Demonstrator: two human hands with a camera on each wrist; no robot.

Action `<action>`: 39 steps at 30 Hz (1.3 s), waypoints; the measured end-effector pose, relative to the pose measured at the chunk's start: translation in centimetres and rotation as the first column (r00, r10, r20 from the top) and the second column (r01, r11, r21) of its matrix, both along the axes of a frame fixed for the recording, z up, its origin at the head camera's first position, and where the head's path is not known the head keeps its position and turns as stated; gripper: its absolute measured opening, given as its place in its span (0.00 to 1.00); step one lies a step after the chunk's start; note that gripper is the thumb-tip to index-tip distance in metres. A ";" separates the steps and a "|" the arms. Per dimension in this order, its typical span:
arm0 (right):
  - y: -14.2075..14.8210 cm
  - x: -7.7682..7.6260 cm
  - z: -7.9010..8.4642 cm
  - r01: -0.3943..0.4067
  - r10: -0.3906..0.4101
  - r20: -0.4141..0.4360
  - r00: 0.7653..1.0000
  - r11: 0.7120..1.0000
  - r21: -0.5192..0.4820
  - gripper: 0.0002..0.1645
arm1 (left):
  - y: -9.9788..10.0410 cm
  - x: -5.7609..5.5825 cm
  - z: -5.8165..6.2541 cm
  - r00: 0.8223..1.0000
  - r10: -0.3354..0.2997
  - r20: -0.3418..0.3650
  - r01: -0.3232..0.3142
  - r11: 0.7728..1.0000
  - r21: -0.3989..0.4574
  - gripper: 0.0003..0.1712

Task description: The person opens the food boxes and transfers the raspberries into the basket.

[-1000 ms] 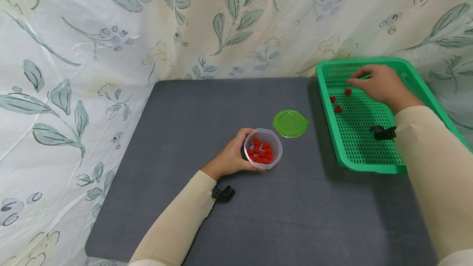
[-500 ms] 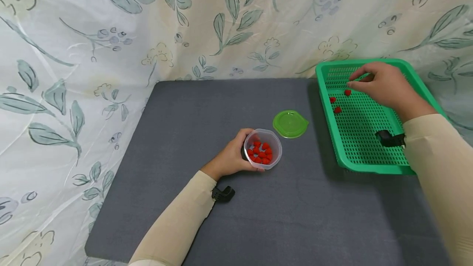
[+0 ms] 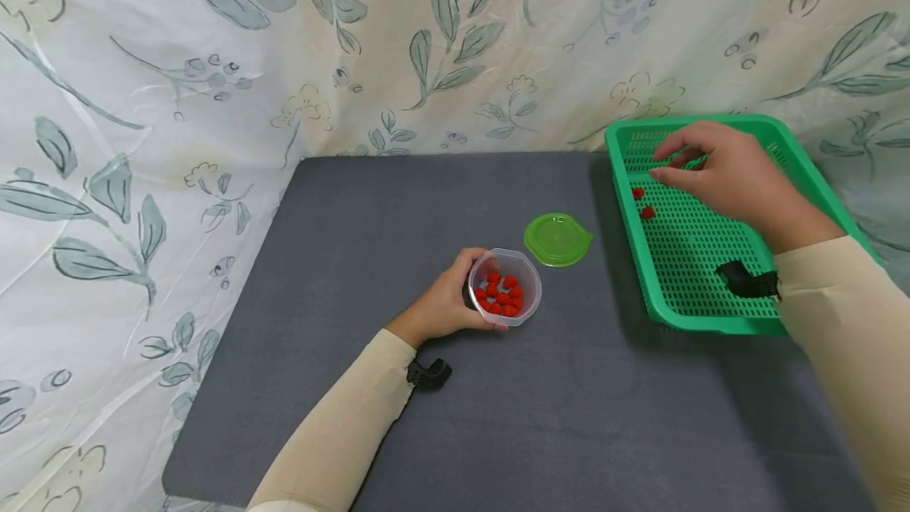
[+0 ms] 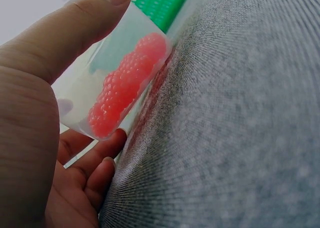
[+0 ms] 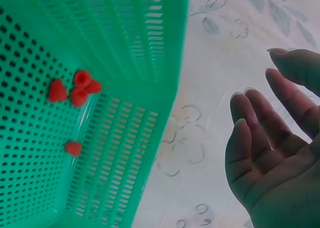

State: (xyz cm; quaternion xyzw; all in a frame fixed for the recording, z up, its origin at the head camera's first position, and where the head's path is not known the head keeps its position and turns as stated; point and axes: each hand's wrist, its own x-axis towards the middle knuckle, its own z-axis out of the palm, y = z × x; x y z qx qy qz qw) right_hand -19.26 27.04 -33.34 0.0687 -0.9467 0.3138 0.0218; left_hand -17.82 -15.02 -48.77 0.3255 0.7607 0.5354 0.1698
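Note:
My left hand (image 3: 449, 297) holds a clear plastic tub (image 3: 532, 283), thumb on one side and fingers on the other. Several red raspberries (image 3: 503, 299) lie in its bottom; the left wrist view shows these raspberries (image 4: 125, 83) piled through the clear wall, close above the table cloth. Over the green basket (image 3: 657, 314), my right hand (image 3: 735, 180) hovers with loosely bent fingers. In the right wrist view nothing shows between the fingers of that hand (image 5: 280, 153). More raspberries (image 5: 80, 91) lie on the basket floor, and one raspberry (image 5: 73, 148) sits apart near the wall.
A green lid (image 3: 558, 239) lies flat on the dark grey table (image 3: 398, 212), between tub and basket. The basket stands at the table's right side. Behind hangs a leaf-patterned curtain (image 3: 455, 46).
My right hand has shifted slightly left within the basket, and its fingers now cover a raspberry visible before in the head view. The left hand and tub stay put.

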 end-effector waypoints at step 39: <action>-7.3 5.5 0.4 -0.246 0.167 -0.322 0.932 0.943 -0.224 0.14 | 0.1 0.2 0.0 1.000 0.001 -0.022 -0.001 1.000 0.027 0.60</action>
